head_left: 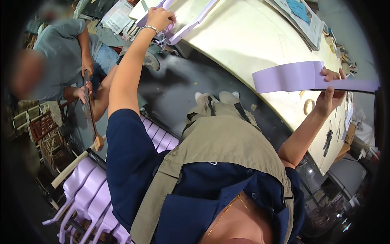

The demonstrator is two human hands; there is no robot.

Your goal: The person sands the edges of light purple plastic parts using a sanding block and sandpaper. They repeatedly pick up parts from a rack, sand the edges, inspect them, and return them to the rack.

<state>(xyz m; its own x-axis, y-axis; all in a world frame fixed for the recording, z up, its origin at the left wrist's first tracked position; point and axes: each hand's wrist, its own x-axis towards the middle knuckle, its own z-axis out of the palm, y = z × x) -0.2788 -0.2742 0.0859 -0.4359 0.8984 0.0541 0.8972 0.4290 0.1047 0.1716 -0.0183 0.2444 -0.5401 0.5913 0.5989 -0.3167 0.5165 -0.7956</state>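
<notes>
My right hand (331,93) grips a lilac, glossy curved piece (284,77), which looks like a guitar body seen edge-on, above the right side of the table. It is wide at its left end and narrows past my fingers toward the right. Far to the left, my left hand (159,19) is closed, fingers curled, by the table's left end. Lilac strips (195,23) and crumpled lilac scraps (162,40) lie right by it. Whatever its fingers pinch is too small to make out.
The pale table (239,44) carries a newspaper stack (296,20), a tape roll (309,106) and pliers-like tools (327,140). On the left a seated person (61,53) holds a guitar neck (90,110). Racked lilac guitar bodies (87,187) stand behind my left arm.
</notes>
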